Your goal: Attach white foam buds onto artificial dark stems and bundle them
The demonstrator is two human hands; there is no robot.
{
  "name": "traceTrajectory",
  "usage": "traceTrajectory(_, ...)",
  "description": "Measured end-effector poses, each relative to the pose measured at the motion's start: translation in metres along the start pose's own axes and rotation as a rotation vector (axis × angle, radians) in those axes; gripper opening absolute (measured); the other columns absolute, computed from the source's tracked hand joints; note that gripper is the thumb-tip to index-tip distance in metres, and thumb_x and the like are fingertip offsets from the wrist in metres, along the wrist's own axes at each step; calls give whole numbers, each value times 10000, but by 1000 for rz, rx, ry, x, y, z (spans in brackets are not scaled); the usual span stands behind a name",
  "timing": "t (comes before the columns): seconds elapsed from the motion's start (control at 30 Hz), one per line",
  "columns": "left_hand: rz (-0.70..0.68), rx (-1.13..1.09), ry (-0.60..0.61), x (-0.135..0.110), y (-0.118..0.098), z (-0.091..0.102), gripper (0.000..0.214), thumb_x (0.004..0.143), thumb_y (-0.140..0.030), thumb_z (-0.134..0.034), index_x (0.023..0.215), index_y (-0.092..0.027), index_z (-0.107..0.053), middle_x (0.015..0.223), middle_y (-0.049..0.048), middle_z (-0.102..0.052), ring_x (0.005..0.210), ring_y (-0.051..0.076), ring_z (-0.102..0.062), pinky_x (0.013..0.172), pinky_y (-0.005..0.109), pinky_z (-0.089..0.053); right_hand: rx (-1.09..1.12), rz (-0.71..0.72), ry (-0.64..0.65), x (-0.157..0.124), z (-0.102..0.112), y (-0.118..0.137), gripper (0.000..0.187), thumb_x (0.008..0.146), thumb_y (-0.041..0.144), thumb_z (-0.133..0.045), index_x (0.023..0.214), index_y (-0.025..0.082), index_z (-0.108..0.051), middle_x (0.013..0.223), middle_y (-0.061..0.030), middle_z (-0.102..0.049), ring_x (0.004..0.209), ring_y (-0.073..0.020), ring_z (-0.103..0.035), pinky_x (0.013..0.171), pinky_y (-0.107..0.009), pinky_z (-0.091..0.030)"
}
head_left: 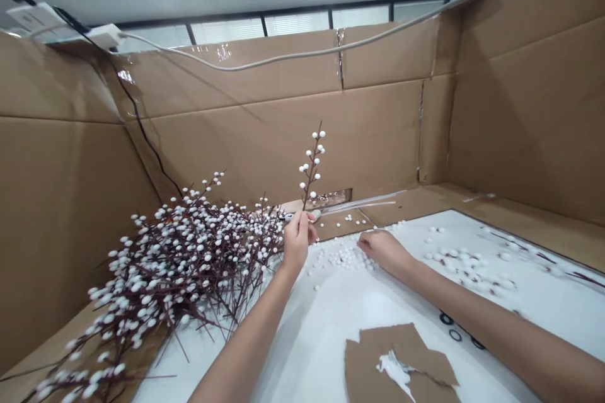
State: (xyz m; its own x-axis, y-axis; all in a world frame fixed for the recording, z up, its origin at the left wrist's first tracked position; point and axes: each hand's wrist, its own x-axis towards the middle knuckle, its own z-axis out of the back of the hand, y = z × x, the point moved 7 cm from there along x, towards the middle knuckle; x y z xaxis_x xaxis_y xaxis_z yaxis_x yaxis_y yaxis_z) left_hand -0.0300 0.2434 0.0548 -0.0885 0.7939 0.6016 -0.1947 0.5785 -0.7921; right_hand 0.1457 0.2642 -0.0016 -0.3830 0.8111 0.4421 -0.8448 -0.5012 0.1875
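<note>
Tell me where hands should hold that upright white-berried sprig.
Pinch the sprig low on its bare, dark stem, coming from below, as the left hand does: the white berries crowd the top, and the thin stem stands upright.

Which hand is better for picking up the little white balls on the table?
Probably your right hand: it seems empty and lies right beside the loose white balls. Your left hand is busy holding the berry stem.

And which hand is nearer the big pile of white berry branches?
Left. The left hand, pinching a berry sprig, is at the edge of the pile of berry branches; the right hand is farther, beyond the loose white beads.
</note>
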Motion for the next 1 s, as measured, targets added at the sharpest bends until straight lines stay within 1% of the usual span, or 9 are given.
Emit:
traceTrajectory(0.13, 27, 71, -85, -17, 6, -3, 329, 841, -459, -324, 697, -203, -471, 418, -67, -423, 380, 87, -393, 412, 189, -295, -32, 179, -136, -8, 15, 24, 253, 865, 210, -408, 740, 156, -622, 671, -73, -631, 767, -183, -554, 807, -343, -364)
traceTrajectory(0.23, 54, 151, -126, -34, 10, -3, 305, 836, -412, -364, 653, -207, -496, 407, -68, -386, 393, 101, -365, 437, 209, -293, -34, 276, -174, -14, 24, 36, 283, 870, 239, -376, 754, 160, -622, 643, -79, -618, 768, -195, -526, 720, -304, -350)
traceTrajectory(0.3, 65, 192, -113, -45, 8, -3, 274, 820, -391, -408, 655, -215, -539, 411, -59, -381, 436, 124, -389, 471, 225, -321, -28, 303, -192, -18, 30, 41, 286, 867, 233, -367, 753, 156, -618, 627, -80, -603, 739, -192, -509, 657, -288, -331)
traceTrajectory(0.43, 92, 215, -47, -63, -1, 0, 252, 780, -397, -467, 640, -224, -587, 512, 9, -514, 700, 194, -506, 570, 253, -403, 23, 342, -196, -34, 34, 47, 258, 838, 212, -398, 704, 153, -611, 585, -70, -563, 670, -178, -482, 624, -282, -304)
traceTrajectory(0.53, 161, 191, -23, -77, -4, 5, 253, 778, -421, -456, 694, -216, -580, 506, 5, -529, 612, 180, -499, 484, 240, -396, 113, 350, -170, -50, 37, 47, 238, 819, 211, -421, 684, 155, -608, 556, -56, -539, 621, -168, -469, 619, -284, -308)
traceTrajectory(0.7, 288, 39, 36, -99, -13, 1, 288, 777, -477, -440, 761, -196, -498, 513, -33, -566, 358, 80, -385, 376, 196, -355, 371, 263, -117, -68, 50, 43, 213, 806, 200, -434, 717, 160, -624, 583, -56, -560, 651, -179, -499, 638, -295, -356)
traceTrajectory(0.8, 343, -93, 119, -109, -28, -17, 313, 770, -504, -447, 779, -192, -484, 654, -11, -622, 309, 48, -374, 401, 236, -428, 606, 201, -70, -72, 60, 51, 215, 829, 241, -431, 840, 181, -637, 806, -80, -639, 809, -189, -538, 733, -319, -397)
traceTrajectory(0.9, 359, -214, 176, -114, -47, -37, 316, 763, -493, -485, 733, -180, -517, 714, 14, -599, 572, 114, -574, 624, 295, -518, 897, 195, 55, -77, 61, 70, 297, 873, 319, -371, 1048, 223, -590, 1070, -61, -615, 983, -164, -538, 814, -306, -428)
traceTrajectory(1.0, 409, -428, 231, -119, -58, -53, 275, 777, -452, -499, 710, -188, -536, 800, 35, -590, 871, 184, -572, 766, 369, -506, 1156, 165, 184, -82, 55, 81, 409, 910, 381, -227, 1207, 250, -476, 1197, -55, -547, 1093, -150, -505, 838, -313, -453)
